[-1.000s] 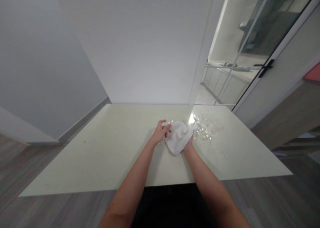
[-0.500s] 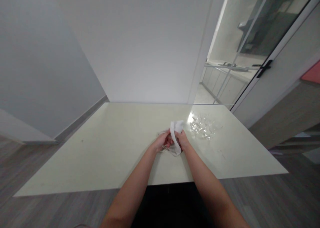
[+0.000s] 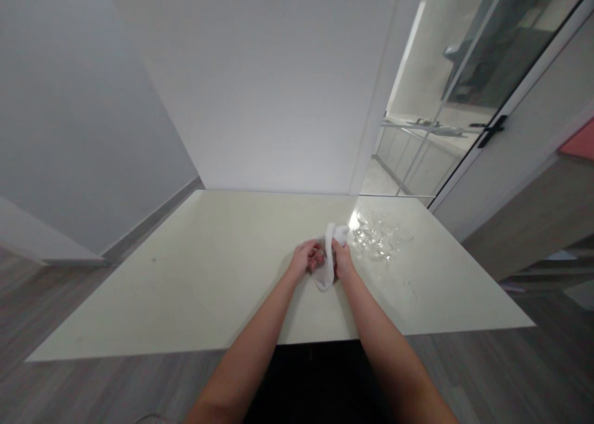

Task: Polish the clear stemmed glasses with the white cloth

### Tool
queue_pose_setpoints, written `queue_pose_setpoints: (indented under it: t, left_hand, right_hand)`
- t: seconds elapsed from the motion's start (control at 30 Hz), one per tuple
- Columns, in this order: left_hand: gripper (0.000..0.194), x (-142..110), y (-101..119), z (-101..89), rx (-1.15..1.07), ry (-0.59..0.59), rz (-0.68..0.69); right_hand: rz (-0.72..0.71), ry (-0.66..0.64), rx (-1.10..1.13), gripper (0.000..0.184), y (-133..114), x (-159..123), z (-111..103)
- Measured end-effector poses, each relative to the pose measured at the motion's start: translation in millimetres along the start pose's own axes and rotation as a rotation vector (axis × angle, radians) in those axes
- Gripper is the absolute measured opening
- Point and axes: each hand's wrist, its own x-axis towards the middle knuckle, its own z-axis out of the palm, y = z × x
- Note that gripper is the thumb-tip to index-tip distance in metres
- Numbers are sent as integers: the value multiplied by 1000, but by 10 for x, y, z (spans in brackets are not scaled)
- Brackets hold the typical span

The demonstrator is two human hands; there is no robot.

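A white cloth pouch [image 3: 327, 275] with a thick rim and a sheer, sagging body is held up over the table, its mouth facing left. My right hand [image 3: 342, 260] grips its rim and gathered upper edge from the right. At the mouth, my left hand [image 3: 306, 257] has its fingers curled around thin, clear, shiny pieces, which are small and partly hidden by the fingers. Right of the pouch lies a loose pile of clear, curly, glossy pieces [image 3: 378, 235], too fine to name.
The pale glossy table [image 3: 208, 275] reaches up to a white panel [image 3: 278, 102] at the back. On the right stands a glazed door with a black handle [image 3: 492, 130]. A grey wall [image 3: 116, 114] is at the left.
My left hand has drawn slightly up and away from the pouch mouth. The pouch and my right hand have shifted a little to the right. The clear pile looks the same.
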Motion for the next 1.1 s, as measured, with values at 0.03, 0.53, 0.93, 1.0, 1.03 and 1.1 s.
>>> queue_pose_setpoints:
  t: [0.03, 0.53, 0.93, 1.0, 1.03, 1.1]
  left_hand:
    - [45, 16, 20, -33, -112, -52, -109]
    - [32, 23, -21, -30, -71, 66, 92]
    - [29, -12, -76, 27, 303, 147, 504]
    - [23, -16, -82, 47, 329, 101, 528]
    - [22, -5, -82, 46, 281, 99, 492]
    - [25, 37, -80, 25, 111, 76, 322]
  right_hand:
    - [39, -63, -2, 44, -9, -8, -7]
    - [85, 13, 66, 43, -74, 25, -23]
    - [-80, 102, 33, 41, -16, 49, -15]
    - [-88, 139, 30, 40, -9, 53, -29]
    - [-89, 142, 27, 41, -6, 50, -33]
    - [-87, 110, 15, 44, 3, 40, -35]
